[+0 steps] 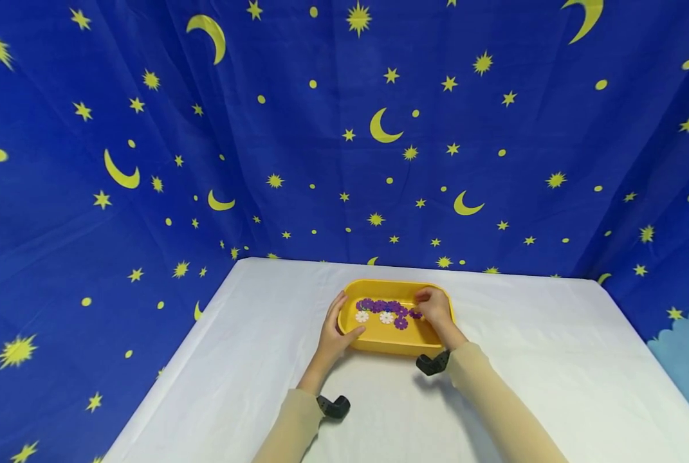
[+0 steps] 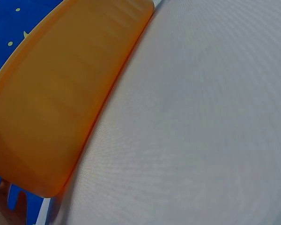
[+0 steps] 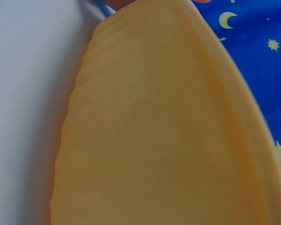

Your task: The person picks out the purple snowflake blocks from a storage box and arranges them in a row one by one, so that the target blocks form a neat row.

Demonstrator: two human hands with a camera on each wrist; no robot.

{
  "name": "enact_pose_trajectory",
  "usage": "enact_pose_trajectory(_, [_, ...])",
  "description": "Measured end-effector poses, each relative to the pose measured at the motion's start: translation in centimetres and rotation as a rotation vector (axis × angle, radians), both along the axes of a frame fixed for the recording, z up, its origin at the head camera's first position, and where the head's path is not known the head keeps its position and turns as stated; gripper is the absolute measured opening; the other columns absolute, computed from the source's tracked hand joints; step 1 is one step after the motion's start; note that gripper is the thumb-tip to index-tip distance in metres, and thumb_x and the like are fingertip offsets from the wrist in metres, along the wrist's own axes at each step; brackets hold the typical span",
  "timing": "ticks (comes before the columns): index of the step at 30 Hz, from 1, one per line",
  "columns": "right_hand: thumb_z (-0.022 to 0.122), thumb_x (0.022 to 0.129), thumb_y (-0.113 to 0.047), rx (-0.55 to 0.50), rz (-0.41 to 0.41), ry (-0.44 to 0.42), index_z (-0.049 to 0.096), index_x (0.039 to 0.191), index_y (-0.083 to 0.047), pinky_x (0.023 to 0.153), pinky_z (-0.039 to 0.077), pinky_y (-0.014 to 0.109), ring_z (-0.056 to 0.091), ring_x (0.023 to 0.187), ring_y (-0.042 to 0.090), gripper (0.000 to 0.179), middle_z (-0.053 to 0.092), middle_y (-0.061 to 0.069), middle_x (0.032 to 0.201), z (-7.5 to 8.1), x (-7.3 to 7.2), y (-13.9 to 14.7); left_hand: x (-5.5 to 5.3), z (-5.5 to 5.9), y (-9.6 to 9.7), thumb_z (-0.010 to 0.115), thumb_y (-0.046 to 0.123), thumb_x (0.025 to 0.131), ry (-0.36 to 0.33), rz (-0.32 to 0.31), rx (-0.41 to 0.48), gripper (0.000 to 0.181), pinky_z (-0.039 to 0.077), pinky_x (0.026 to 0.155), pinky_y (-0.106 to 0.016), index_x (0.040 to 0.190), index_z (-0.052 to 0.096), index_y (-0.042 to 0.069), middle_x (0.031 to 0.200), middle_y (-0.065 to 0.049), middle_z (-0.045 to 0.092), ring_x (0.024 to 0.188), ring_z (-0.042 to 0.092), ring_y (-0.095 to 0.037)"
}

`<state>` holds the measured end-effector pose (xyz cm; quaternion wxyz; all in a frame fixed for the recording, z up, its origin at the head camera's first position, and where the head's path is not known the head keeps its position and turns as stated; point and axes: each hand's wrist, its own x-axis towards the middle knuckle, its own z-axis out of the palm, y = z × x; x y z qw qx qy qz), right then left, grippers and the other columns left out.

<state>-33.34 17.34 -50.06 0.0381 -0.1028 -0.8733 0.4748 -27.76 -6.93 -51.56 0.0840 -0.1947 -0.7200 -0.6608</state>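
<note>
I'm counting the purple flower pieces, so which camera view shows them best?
The head view: it looks down into the yellow tray, where the purple flower pieces lie in sight. Both wrist views show none: the tray's outer wall hides them.

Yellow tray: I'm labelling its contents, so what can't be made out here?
Head view: exact count of purple pieces; small and crowded together.
Head view: whether the right hand pinches one; too small to tell.
Both wrist views: contents of the yellow tray, hidden by its side.
</note>
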Motion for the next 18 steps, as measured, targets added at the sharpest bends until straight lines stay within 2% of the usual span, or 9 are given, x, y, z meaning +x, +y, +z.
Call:
enact_pose_trajectory(4, [0.067,0.072,0.014,-0.003,0.018,-0.029,0.065,0.104,0.009,0.064,0.06,0.03,0.061,0.081,0.027,0.032,0.065,0.026,0.101,-0.02,0.08,0.07,-0.04,-0.05,0.04,0.072,0.0,0.078,-0.008,-0.008,0.015,0.075,0.019,0.12,-0.046,0.141,0.032,-0.012,0.156,-0.024,0.021,0.145,0.021,-0.038])
enact_pose_trajectory(12, [0.073,0.07,0.012,0.067,0.093,-0.04,0.065,0.102,0.009,0.078,0.059,0.035,0.058,0.082,0.026,0.032,0.066,0.023,0.099,0.16,-0.05,-0.36,-0.22,-0.13,-0.15,0.073,0.0,0.077,-0.015,-0.006,0.048,0.076,0.019,0.12,-0.048,0.141,0.033,-0.012,0.155,-0.024,0.022,0.145,0.02,-0.038])
enact_pose_trajectory(18, [0.076,0.067,0.011,0.121,0.102,0.006,0.066,0.095,0.01,0.073,0.059,0.034,0.06,0.079,0.025,0.03,0.067,0.022,0.091,-0.32,0.0,-0.04,0.11,-0.02,0.12,0.07,-0.001,0.079,-0.043,-0.025,0.045,0.074,0.018,0.12,-0.049,0.142,0.032,-0.01,0.157,-0.023,0.019,0.146,0.018,-0.038])
